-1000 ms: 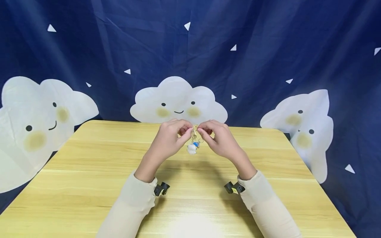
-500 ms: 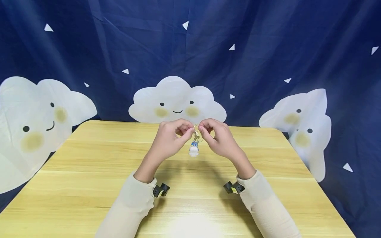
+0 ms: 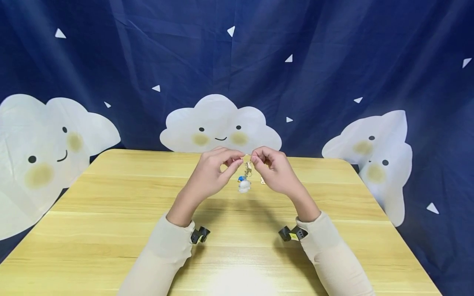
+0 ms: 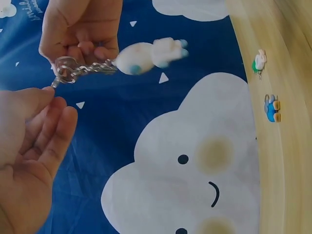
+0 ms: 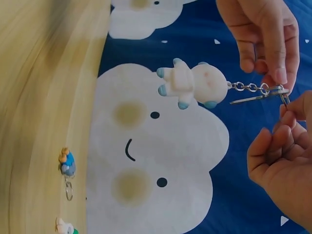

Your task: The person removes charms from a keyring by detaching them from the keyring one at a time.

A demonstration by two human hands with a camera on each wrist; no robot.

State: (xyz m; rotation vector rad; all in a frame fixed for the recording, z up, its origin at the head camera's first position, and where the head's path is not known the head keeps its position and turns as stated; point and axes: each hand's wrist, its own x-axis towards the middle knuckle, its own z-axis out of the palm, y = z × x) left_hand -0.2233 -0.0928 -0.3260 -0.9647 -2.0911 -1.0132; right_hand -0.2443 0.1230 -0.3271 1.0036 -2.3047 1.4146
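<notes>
A keychain (image 5: 180, 85) with a white toy animal, light blue feet, a metal chain and a flat metal piece hangs between my hands above the table. In the head view, my left hand (image 3: 214, 170) pinches its ring from the left between thumb and fingertips. From the right, my right hand (image 3: 274, 170) pinches the same ring (image 5: 285, 99). The animal dangles free below the fingers, seen also as a white figure (image 4: 139, 58) in the left wrist view.
On the wooden table (image 3: 122, 205) beyond the hands lie a blue and orange keychain (image 4: 272, 108) and a white and green one (image 4: 260, 61). A dark blue curtain (image 3: 259, 61) with smiling clouds hangs behind the table's far edge.
The hanging white animal has swung and turned, and it now sits slightly further right. My right hand has shifted slightly right, so the white charm on the table shows beside it.
</notes>
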